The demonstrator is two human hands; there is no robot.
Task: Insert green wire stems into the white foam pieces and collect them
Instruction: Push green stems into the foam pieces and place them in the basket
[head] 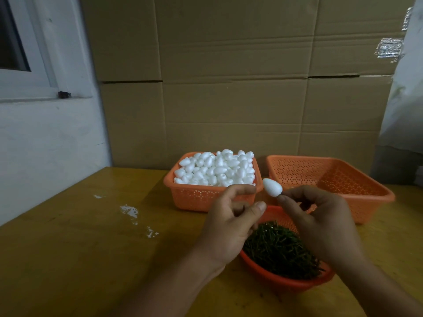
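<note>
A: What was the right hand (pixel 320 216) doing?
B: Pinching a foam piece (pixel 272 187) at its blunt end, held above the round basket (pixel 286 283). No stem showed in it. The left hand (pixel 231 223) hovered just beside, fingers loosely curled, holding nothing I could see

A: Advice for the step?
B: I'd say drive a stem straight into the base, foam kept steady

A: And the containers?
B: Left basket (pixel 194 197) heaped with foam pieces (pixel 215 168); right basket (pixel 370 200) looked bare; round one held green wire stems (pixel 281 250)
</note>
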